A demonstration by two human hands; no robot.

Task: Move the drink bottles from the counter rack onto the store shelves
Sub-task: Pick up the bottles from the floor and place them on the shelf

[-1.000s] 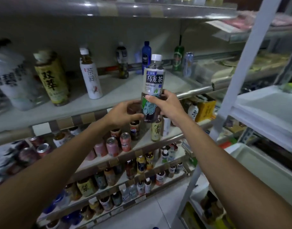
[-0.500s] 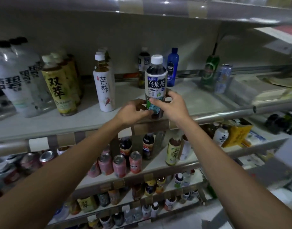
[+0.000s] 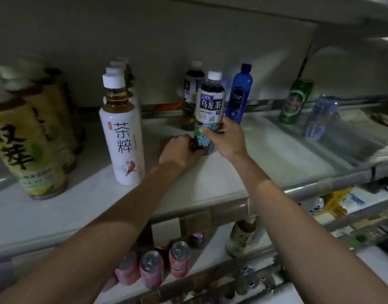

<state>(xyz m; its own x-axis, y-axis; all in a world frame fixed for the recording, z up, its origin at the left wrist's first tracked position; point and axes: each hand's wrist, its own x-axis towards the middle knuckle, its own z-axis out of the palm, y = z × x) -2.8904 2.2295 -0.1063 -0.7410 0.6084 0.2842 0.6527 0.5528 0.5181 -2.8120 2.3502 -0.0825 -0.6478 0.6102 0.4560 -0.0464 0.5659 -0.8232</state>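
A person's right hand (image 3: 226,139) wraps thumb and curled fingers round the lower label of a dark oolong tea bottle (image 3: 209,102), held upright with its foot down at the white shelf (image 3: 265,154), to the right of a white tea bottle (image 3: 123,137). The left hand (image 3: 180,150), between the two bottles, curls against the oolong bottle's base; whether it grips cannot be told.

A green can (image 3: 295,101) is seen upright at the right of the frame, with a blue can (image 3: 321,117) just beside it (blurred, its print unreadable). Three pink cans (image 3: 151,270) are ranged in a row at lower centre. Yellow packaging (image 3: 339,199) is glimpsed at lower right.
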